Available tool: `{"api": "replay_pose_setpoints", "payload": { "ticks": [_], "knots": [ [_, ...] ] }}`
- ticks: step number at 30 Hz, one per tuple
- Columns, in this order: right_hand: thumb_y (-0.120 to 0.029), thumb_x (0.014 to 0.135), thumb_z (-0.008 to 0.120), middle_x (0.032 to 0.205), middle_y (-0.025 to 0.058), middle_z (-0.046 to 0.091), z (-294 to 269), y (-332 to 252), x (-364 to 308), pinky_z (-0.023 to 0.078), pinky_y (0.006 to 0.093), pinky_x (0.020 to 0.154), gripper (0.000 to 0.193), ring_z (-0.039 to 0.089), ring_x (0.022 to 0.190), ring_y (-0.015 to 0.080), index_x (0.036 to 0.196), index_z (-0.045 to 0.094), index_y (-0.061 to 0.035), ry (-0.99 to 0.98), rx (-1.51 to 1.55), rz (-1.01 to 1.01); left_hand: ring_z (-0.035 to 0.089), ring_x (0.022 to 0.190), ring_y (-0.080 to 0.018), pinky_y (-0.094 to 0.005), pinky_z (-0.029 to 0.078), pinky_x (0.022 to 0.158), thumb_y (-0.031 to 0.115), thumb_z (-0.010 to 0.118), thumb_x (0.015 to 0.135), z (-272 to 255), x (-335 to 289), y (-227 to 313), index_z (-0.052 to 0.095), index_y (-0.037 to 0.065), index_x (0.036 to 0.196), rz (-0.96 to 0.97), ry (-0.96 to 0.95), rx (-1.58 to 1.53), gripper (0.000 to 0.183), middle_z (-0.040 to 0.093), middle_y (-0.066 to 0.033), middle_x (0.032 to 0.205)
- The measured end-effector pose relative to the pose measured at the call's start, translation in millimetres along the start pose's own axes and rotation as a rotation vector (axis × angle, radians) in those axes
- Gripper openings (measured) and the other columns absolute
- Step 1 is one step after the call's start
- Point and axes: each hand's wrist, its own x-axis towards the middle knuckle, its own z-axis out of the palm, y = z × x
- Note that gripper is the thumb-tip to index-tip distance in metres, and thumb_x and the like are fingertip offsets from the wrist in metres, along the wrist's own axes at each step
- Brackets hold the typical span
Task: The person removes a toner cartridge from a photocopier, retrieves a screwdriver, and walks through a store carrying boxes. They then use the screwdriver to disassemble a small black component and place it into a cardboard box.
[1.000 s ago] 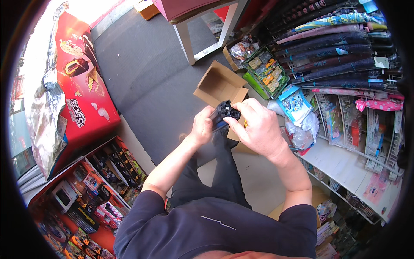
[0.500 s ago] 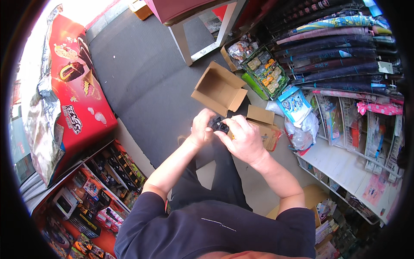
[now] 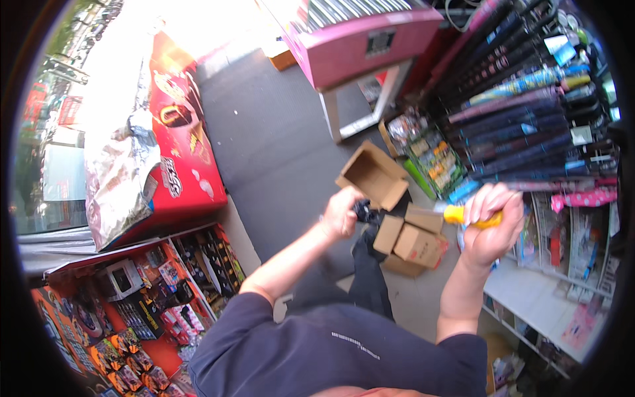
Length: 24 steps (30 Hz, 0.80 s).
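Observation:
Out in front of me, my left hand (image 3: 342, 212) is closed around a small black part (image 3: 364, 210), which looks like a plastic or metal fitting; its details are blurred. Off to the right and apart from it, my right hand (image 3: 495, 225) is raised with its fingers wrapped round a screwdriver (image 3: 455, 214) with a yellow handle. The blurred shaft points left, toward the black part. Beyond my left hand an open cardboard box (image 3: 372, 173) sits on the floor. Another cardboard box (image 3: 415, 243), its flaps raised, stands closer, between my two hands.
A red chest (image 3: 188, 149) with ice cream pictures and a silvery cover stands at left. Nearer are shelves of packaged goods (image 3: 135, 298). A pink cabinet (image 3: 380, 43) on legs stands ahead. Umbrellas (image 3: 522, 135) hang at right above a white shelf (image 3: 529, 301).
My right hand has left the black part and moved up to the right, the screwdriver now plainly visible in it. My left hand still holds the part. The whole view has shifted.

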Motion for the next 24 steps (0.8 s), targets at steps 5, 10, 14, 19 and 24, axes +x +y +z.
{"api": "replay_pose_setpoints", "payload": {
  "ticks": [5,10,14,19,24],
  "knots": [
    [-0.037,0.109,0.035,0.063,0.001,0.041,27,-53,10,0.041,0.0269,0.045,0.046,0.041,0.052,0.0139,0.071,0.043,-0.0121,-0.079,0.324,0.085,0.059,0.07,-0.0366,-0.0427,0.048,0.064,0.053,0.032,0.102,-15,8,34,0.06,-0.002,0.099,0.035,-0.039,0.026,0.061,0.058,-0.0178,0.08],
    [-0.036,0.11,0.034,0.063,0.0022,0.043,57,-60,0,0.042,0.0274,0.046,0.047,0.043,0.053,0.0142,0.071,0.042,-0.0118,-0.17,0.287,0.044,0.055,0.066,-0.0358,-0.0425,0.045,0.06,0.049,0.033,0.103,-24,15,55,0.057,-0.004,0.097,0.119,-0.022,0.0,0.058,0.055,-0.0178,0.078],
    [-0.034,0.11,0.032,0.063,0.0014,0.041,67,-57,-6,0.04,0.0272,0.045,0.046,0.041,0.054,0.0138,0.07,0.04,-0.0125,-0.189,0.246,0.032,0.054,0.065,-0.0357,-0.0428,0.044,0.058,0.05,0.033,0.102,-28,12,62,0.057,-0.004,0.097,0.089,-0.064,0.014,0.059,0.053,-0.0176,0.076],
    [-0.034,0.108,0.041,0.062,0.003,0.045,73,-52,-12,0.042,0.0288,0.046,0.047,0.048,0.053,0.0155,0.069,0.045,-0.0087,-0.149,0.29,0.091,0.054,0.062,-0.0345,-0.0419,0.044,0.057,0.055,0.032,0.101,-24,8,69,0.058,-0.002,0.091,0.066,-0.064,-0.038,0.063,0.053,-0.0156,0.073],
    [-0.031,0.108,0.042,0.062,0.0041,0.046,77,-53,-16,0.042,0.0287,0.047,0.046,0.048,0.053,0.0154,0.069,0.045,-0.0074,-0.182,0.259,0.107,0.056,0.062,-0.0336,-0.0409,0.045,0.057,0.06,0.03,0.1,-25,7,79,0.059,0.0,0.089,0.021,-0.051,-0.025,0.068,0.054,-0.0143,0.072]
  ]
}}
